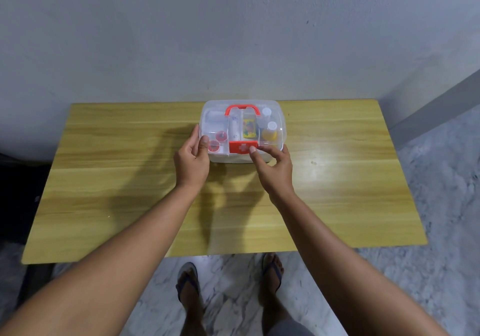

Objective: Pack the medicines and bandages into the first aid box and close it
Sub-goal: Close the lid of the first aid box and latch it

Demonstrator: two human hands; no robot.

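Both our hands are on the first aid box, lid down, at the table's far edge: left hand grips its left side, right hand pinches the red latch.

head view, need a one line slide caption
Left hand steadies the packed first aid box while the right hand presses its red latch.

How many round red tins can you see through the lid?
2, both in the box's front-left compartment: one tin behind, one tin in front, beside the left hand's thumb. Others may be hidden.
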